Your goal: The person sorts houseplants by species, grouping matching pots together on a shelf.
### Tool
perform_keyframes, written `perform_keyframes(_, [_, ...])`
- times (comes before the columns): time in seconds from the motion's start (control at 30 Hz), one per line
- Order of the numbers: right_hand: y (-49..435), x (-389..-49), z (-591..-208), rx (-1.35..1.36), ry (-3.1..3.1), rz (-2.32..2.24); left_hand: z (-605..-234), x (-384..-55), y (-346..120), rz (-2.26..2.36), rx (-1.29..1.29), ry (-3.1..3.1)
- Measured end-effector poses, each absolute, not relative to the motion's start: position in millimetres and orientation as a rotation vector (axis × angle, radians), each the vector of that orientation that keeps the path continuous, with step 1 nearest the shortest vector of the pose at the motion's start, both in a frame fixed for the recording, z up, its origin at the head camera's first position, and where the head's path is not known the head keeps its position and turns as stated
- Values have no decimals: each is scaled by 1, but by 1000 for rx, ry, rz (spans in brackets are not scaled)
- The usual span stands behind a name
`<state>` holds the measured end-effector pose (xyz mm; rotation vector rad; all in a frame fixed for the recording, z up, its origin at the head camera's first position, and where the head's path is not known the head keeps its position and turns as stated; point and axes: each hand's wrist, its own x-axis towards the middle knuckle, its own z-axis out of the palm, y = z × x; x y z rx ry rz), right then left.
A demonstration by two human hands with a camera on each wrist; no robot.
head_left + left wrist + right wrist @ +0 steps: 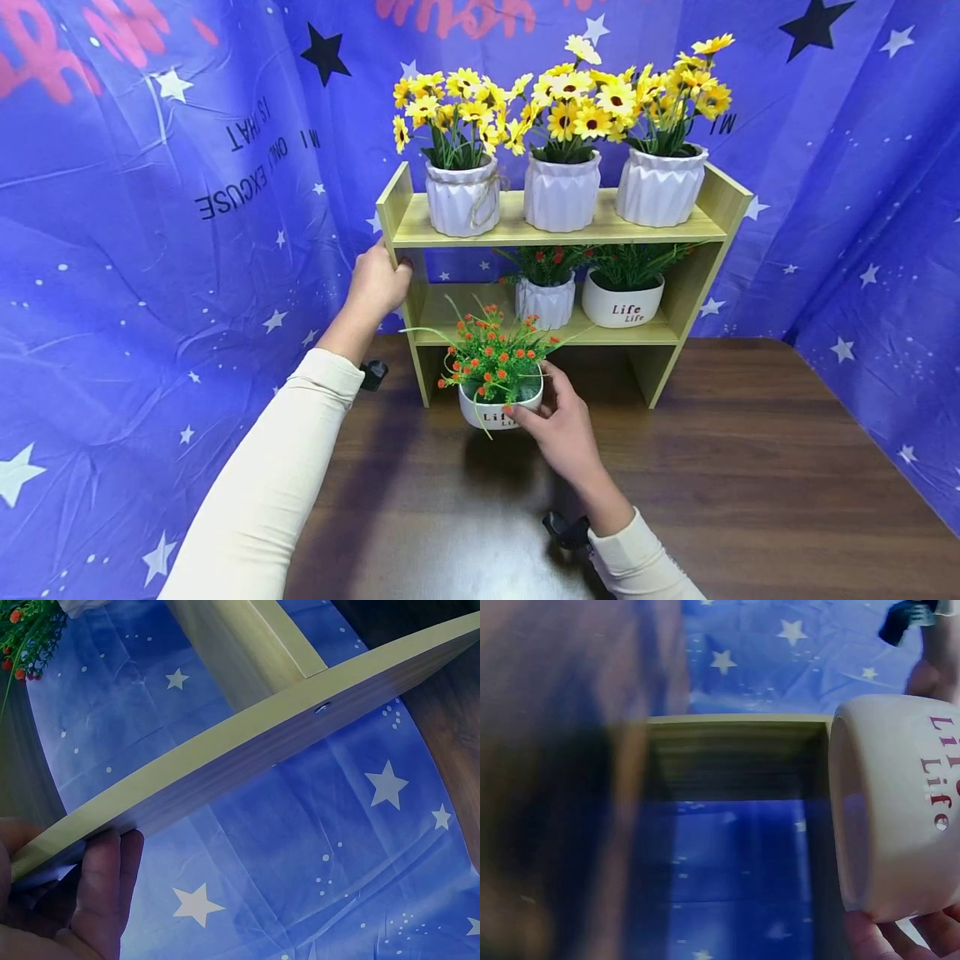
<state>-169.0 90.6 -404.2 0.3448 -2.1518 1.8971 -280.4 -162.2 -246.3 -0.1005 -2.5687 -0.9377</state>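
Note:
My left hand (377, 279) grips the left side panel of a small wooden shelf (697, 308). In the left wrist view its fingers (101, 877) curl around the edge of that panel (225, 742). With thumb and fingers, my right hand (566, 433) pinches the right side of a white oval flowerpot (474, 412) printed "Life", holding it in front of the shelf's lower part. Green foliage with small red flowers (487, 354) fills it. A dark shadow lies on the table below the pot. The right wrist view shows the pot's wall (892, 847) close up.
Three white pots of yellow daisies (562, 196) stand along the top board. On the middle board are a ribbed white pot (546, 302) and another "Life" pot (622, 304). The shelf stands on a brown wooden table (750, 467), before a blue starry cloth (225, 333).

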Motion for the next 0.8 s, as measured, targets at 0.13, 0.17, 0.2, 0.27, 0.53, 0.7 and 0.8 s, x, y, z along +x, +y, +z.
perform_keyframes(0.13, [90, -176, -383, 383, -2129, 1898, -245, -280, -162, -925, -94, -2577])
perform_keyframes(0.17, [90, -178, -379, 387, -2128, 1892, -245, -280, -163, -920, -95, -2580])
perform_keyframes(0.2, [89, -181, -374, 396, -2127, 1886, -245, -280, -163, -918, -97, -2579])
perform_keyframes(0.27, [86, -187, -366, 407, -2128, 1879, -245, -280, -163, -916, -100, -2576])
perform_keyframes(0.53, [71, -219, -354, 387, -2175, 1839, -245, -281, -164, -935, -101, -2565])
perform_keyframes(0.7, [62, -232, -353, 345, -2219, 1781, -247, -281, -164, -953, -105, -2558])
perform_keyframes(0.8, [59, -236, -351, 319, -2249, 1730, -247, -281, -163, -954, -105, -2556])
